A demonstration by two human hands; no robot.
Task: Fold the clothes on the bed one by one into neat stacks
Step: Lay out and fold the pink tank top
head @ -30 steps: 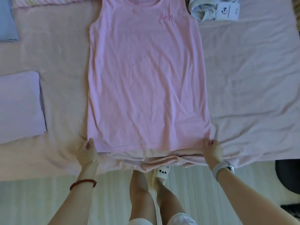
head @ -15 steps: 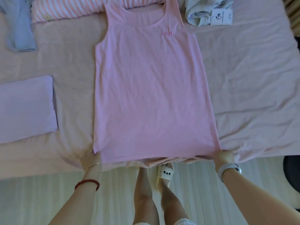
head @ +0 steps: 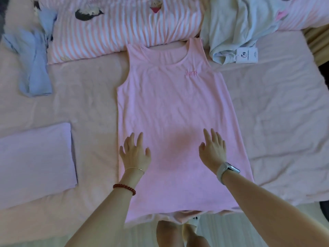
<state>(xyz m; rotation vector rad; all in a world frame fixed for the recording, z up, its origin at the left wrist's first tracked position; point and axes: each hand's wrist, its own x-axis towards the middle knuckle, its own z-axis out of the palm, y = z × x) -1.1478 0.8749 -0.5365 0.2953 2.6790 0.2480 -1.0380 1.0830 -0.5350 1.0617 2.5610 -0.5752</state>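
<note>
Head | pink tank top [head: 170, 107] flat under both hands | fingers [head: 132, 141] spread, gripping nothing

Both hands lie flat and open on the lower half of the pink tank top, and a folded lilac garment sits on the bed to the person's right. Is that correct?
One detail is off. In the head view the folded lilac garment sits on the bed to the person's left, not right. The rest holds: the left hand and right hand lie flat and open on the lower half of the pink tank top.

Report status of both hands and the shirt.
Left hand and right hand open, flat on pink shirt. Shirt spread, unfolded. Nothing blocking.
</note>
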